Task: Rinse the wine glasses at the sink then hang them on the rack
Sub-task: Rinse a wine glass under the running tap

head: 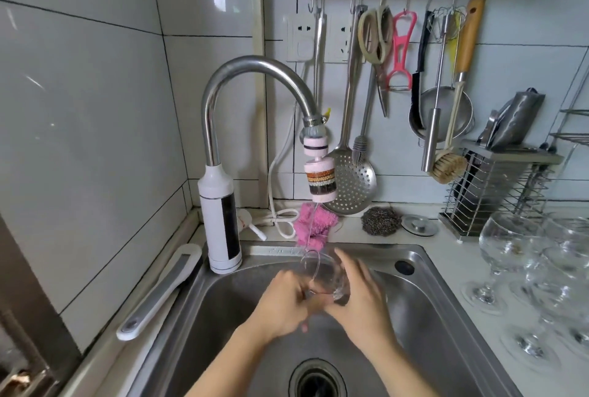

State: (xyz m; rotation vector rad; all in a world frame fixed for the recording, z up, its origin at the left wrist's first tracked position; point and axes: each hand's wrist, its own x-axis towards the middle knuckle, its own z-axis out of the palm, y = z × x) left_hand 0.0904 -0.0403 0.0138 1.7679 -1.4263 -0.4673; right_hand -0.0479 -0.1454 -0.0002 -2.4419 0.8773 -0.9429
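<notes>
Hands, left (283, 304) and right (357, 297), clasp one glass (322, 275) under tap (255, 84); others (516, 256) wait at 3 o'clock, unhung.

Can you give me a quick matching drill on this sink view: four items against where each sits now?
Items:
1. wine glass
2. steel scourer
3. pink peeler
4. sink plug

Places:
A. hanging from a hook on the wall rail
B. flat on the counter, right of the scourer
C. held in both hands over the sink, under the tap
D. on the counter behind the sink, below the slotted ladle

Pairs: 1-C, 2-D, 3-A, 4-B
</notes>
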